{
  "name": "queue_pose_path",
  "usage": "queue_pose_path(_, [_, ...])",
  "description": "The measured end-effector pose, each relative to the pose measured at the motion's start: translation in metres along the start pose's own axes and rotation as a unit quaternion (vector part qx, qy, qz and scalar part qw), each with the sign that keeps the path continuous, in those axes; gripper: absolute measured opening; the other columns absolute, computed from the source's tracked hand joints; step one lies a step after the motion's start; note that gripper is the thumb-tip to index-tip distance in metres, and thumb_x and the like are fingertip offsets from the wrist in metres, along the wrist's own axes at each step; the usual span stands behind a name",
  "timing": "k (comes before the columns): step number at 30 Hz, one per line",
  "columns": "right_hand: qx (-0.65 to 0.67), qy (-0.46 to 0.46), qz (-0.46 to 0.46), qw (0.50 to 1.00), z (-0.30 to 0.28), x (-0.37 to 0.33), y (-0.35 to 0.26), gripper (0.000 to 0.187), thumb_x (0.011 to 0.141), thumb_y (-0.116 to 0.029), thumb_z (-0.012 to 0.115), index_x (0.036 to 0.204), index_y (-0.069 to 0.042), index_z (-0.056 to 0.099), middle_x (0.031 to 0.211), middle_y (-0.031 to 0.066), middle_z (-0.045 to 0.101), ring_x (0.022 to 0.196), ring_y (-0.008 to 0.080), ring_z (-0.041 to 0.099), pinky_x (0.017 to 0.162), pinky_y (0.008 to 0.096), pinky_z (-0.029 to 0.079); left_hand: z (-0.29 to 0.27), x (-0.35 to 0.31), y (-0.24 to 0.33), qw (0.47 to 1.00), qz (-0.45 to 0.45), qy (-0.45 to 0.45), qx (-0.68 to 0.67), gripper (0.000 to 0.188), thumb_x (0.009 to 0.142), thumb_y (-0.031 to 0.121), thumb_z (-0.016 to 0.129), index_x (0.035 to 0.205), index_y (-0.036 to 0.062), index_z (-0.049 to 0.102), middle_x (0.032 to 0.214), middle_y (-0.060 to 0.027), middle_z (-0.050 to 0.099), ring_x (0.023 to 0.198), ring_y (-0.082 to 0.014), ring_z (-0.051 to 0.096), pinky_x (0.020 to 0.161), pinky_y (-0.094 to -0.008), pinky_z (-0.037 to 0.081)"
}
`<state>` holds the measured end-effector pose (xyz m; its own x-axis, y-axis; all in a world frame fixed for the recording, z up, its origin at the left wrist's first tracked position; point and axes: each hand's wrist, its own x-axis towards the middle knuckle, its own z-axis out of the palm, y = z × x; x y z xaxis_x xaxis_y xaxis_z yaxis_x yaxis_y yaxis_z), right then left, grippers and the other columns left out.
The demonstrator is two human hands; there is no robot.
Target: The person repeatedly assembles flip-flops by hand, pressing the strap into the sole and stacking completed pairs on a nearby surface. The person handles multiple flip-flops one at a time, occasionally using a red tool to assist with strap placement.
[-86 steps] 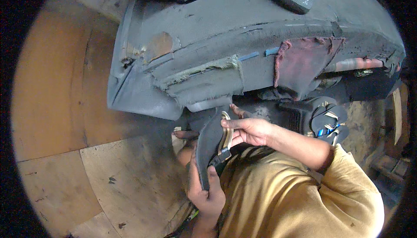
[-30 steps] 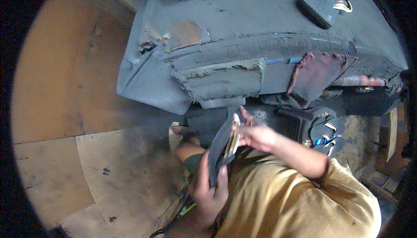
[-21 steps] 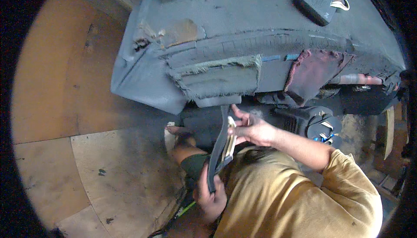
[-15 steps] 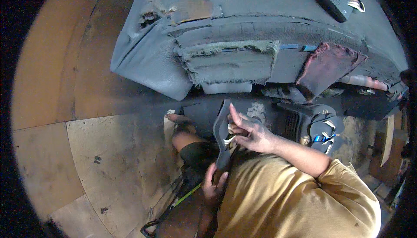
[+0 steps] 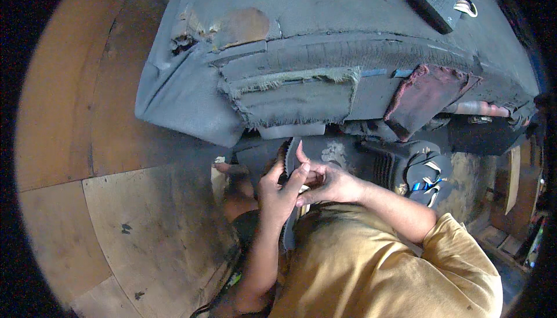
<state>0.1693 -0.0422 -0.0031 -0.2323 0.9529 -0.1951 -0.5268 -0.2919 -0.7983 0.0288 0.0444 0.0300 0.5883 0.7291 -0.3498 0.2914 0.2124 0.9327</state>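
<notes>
Between my hands a dark grey flip-flop (image 5: pixel 288 238) stands on edge, sole toward the left, with a bit of its cream strap showing. My left hand (image 5: pixel 279 193) grips it from the sole side, thumb laid over the edge. From the strap side my right hand (image 5: pixel 336 184) holds it, fingers bent around the strap and the index finger stretched up along the sole. Part of the strap is hidden behind the fingers.
Ahead is a dusty, grey-covered bench (image 5: pixel 342 19) with a frayed grey-green cloth (image 5: pixel 296 98) and a red-edged cloth (image 5: pixel 426 100) on its front. Another flip-flop (image 5: pixel 432 7) lies on top. Stacked flip-flops (image 5: pixel 419 173) stand at the right. Wooden boards (image 5: pixel 156 225) cover the floor at left.
My left hand has risen from the flip-flop's lower end to its middle, beside my right hand. The flip-flop has turned more upright. The view has shifted slightly.
</notes>
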Motion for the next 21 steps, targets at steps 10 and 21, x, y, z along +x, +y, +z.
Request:
queue_pose_path(10, [-0.613, 0.158, -0.095, 0.768, -0.024, -0.003, 0.022, 0.073, 0.082, -0.018, 0.076, 0.147, -0.023, 0.043, 0.147, 0.0276, 0.038, 0.125, 0.0419, 0.053, 0.1, 0.0441, 0.049, 0.012, 0.002, -0.03, 0.96, -0.03, 0.003, -0.278, 0.06, 0.088, -0.002, 0.068, 0.144, -0.0021, 0.045, 0.126, -0.0046, 0.062, 0.105, -0.0102, 0.059, 0.092, -0.025, 0.049])
queue_pose_path(21, [-0.604, 0.271, -0.183, 0.727, -0.011, 0.004, 0.039, 0.042, 0.083, -0.017, 0.073, 0.124, -0.017, 0.063, 0.13, 0.0255, 0.049, 0.109, 0.0421, 0.06, 0.085, 0.0465, 0.055, 0.018, -0.001, -0.006, 0.968, 0.158, 0.162, 0.104, 0.039, 0.09, 0.021, 0.072, 0.12, -0.0019, 0.066, 0.1, -0.022, 0.072, 0.091, -0.0244, 0.073, 0.078, -0.0329, 0.055])
